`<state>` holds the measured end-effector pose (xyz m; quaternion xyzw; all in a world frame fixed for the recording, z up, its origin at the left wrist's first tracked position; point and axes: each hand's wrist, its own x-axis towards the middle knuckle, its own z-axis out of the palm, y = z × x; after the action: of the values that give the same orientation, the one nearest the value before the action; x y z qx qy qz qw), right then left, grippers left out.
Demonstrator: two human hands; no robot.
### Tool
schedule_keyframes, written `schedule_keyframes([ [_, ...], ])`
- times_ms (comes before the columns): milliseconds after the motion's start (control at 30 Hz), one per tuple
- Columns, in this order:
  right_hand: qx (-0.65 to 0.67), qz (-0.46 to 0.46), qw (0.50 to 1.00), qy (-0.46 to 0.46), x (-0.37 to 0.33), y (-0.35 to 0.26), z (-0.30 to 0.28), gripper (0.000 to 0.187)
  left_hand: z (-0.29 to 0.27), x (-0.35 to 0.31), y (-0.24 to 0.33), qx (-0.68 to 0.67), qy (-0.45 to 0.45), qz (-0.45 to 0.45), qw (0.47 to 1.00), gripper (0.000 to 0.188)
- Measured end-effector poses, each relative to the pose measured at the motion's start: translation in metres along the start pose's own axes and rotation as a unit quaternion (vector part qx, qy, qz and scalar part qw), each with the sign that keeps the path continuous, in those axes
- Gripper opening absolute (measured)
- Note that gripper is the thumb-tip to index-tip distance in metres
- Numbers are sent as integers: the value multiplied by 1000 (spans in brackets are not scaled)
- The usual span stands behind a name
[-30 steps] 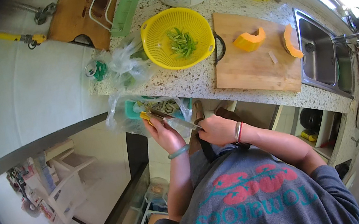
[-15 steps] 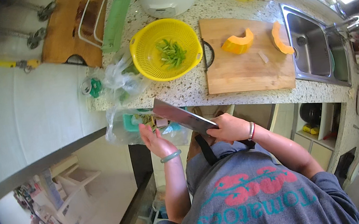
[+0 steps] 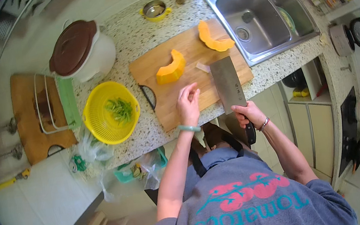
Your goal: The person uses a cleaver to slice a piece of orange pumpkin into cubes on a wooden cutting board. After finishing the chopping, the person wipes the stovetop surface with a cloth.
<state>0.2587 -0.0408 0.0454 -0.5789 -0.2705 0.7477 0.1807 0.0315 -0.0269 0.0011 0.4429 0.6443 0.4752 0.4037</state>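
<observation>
Your right hand (image 3: 246, 113) grips the cleaver (image 3: 227, 82), blade flat over the board (image 3: 168, 109); left hand (image 3: 188, 102) hovers loosely curled, empty, near the pumpkin (image 3: 172, 67), clear of the edge.

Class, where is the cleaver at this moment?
In the head view, the cleaver lies flat over the cutting board's right end, gripped by the right hand, near the sink.

Crumpled clear plastic bags (image 3: 88, 149) on the counter edge, well left of the left hand (image 3: 188, 104) fingers (image 3: 193, 89). Another clear bag (image 3: 151, 168) over a teal bin, below-left of them.
</observation>
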Motion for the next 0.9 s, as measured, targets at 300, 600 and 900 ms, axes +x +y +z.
schedule_keyframes([
  [300, 8, 41, 999, -10, 25, 5, -16, 30, 60, 55, -24, 199, 2, 133, 971, 35],
  [600, -77, 66, 988, -113, 16, -16, 20, 28, 22, 17, -7, 186, 88, 122, 971, 29],
  [900, -243, 79, 930, -265, -22, -37, 117, 40, -106, -72, 42, 281, 245, 99, 922, 29],
])
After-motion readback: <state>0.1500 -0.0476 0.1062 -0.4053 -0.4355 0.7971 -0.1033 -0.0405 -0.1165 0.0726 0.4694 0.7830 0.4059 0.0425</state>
